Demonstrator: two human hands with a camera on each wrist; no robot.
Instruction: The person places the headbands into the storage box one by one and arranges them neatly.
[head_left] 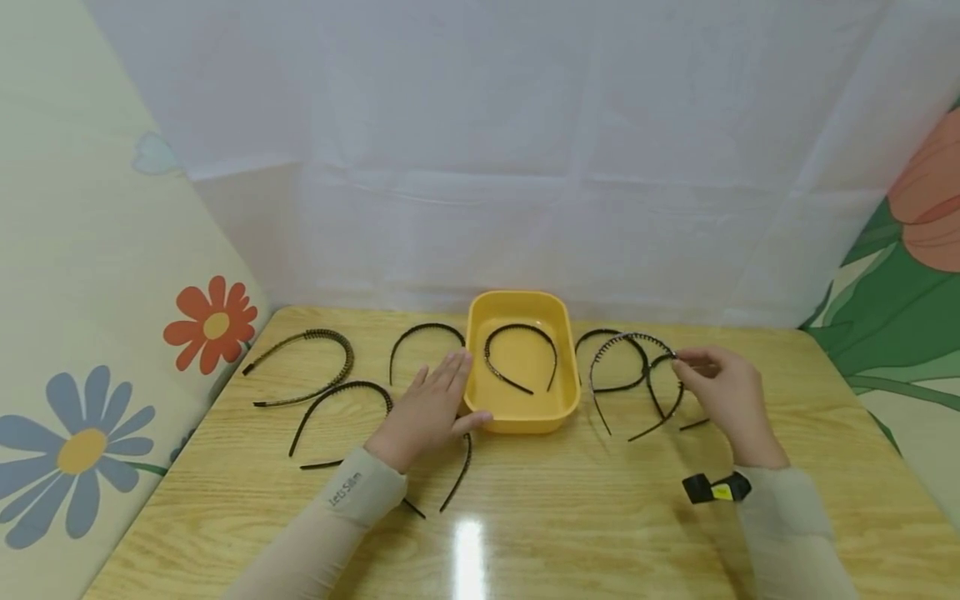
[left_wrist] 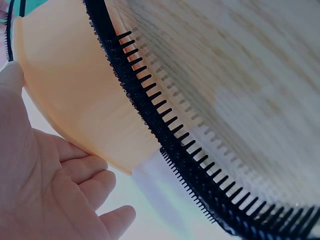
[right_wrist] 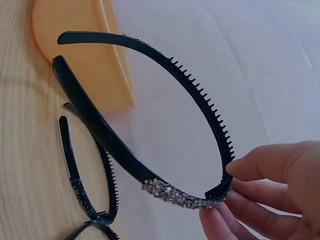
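Observation:
My right hand (head_left: 723, 396) pinches a dark toothed headband (right_wrist: 170, 195) with silver glitter along its arch, between thumb and fingers. It is held up to the right of the yellow plastic bin (head_left: 525, 423), its two ends pointing toward the bin in the right wrist view. Inside the bin lies one thin dark headband (head_left: 520, 326). My left hand (head_left: 427, 412) rests against the bin's left side with fingers extended, thumb at the near corner. A black headband with comb teeth (left_wrist: 135, 92) crosses close in front of the left wrist camera.
Left of the bin lie several headbands, among them a gold-brown one (head_left: 348, 354), a black one (head_left: 360, 384) and one partly hidden by my left forearm (head_left: 467, 467). More dark headbands (head_left: 611, 332) lie right of the bin, behind the held one. A white cloth (head_left: 450, 242) hangs behind the table.

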